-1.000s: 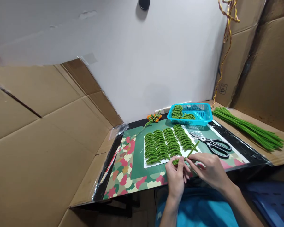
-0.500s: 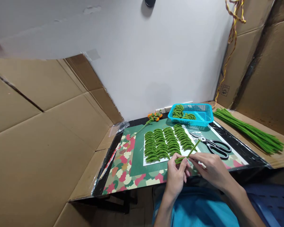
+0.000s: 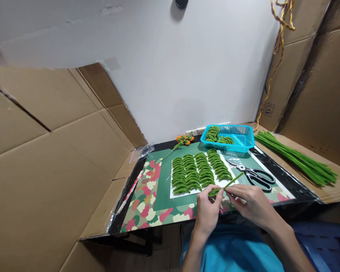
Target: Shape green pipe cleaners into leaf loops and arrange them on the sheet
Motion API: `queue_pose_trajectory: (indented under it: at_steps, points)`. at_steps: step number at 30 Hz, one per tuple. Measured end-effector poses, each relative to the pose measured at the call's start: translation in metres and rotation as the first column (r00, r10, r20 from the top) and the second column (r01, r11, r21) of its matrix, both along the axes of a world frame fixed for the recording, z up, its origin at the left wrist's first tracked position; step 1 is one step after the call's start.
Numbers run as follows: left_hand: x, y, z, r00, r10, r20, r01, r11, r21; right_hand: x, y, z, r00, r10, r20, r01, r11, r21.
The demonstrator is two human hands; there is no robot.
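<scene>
Between my two hands is a green pipe cleaner (image 3: 234,181), held above the front of the table. My left hand (image 3: 209,206) pinches its folded part between thumb and fingers. On the other side, my right hand (image 3: 248,200) pinches it close to the left fingertips, and one straight end sticks up to the right. Just beyond the hands, curved green pipe-cleaner pieces (image 3: 192,172) lie in several columns on a white sheet (image 3: 173,195). Scissors (image 3: 256,175) with black handles rest right of the sheet, their blades pointing left. My fingers partly hide the held piece.
A blue plastic basket (image 3: 245,150) with more curved green pieces stands at the back. To its right lies a bundle of long green pipe cleaners (image 3: 297,158). An orange flower stem (image 3: 184,140) lies at the back left. Cardboard walls (image 3: 102,143) flank the table.
The straight end of the pipe cleaner has tipped lower to the right. Both hands stay pinched close together; the view has shifted slightly.
</scene>
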State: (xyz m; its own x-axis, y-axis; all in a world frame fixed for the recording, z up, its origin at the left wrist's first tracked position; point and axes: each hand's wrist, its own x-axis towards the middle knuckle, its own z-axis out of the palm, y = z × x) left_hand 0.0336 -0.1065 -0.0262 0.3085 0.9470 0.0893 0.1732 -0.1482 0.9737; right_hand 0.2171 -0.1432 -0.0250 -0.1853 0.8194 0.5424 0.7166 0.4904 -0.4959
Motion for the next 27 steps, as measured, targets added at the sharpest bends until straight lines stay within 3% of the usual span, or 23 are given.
queue_pose_trajectory:
  at_steps: [5, 9, 14, 21, 27]
  points:
    - [-0.004, 0.005, 0.002, 0.997, -0.015, 0.073, 0.022, 0.996, -0.087, 0.002, -0.005, 0.011, 0.999, 0.052, -0.004, -0.052, 0.994, -0.1]
    - [-0.009, 0.008, 0.007, 0.98, -0.031, 0.198, 0.077, 0.97, -0.23, 0.005, -0.008, 0.011, 0.987, 0.091, -0.131, -0.095, 0.995, -0.017]
    - [-0.019, 0.009, 0.017, 0.951, -0.042, 0.306, 0.143, 0.938, -0.315, 0.017, -0.011, 0.011, 0.956, 0.091, -0.279, -0.094, 0.996, 0.002]
    - [-0.022, 0.008, 0.021, 0.949, -0.062, 0.31, 0.184, 0.906, -0.381, 0.026, -0.006, 0.003, 0.983, 0.134, -0.127, -0.118, 0.986, 0.121]
    - [-0.019, 0.011, 0.025, 0.953, -0.108, 0.284, 0.209, 0.912, -0.354, 0.007, -0.004, 0.001, 0.999, 0.006, -0.039, 0.006, 0.955, 0.298]
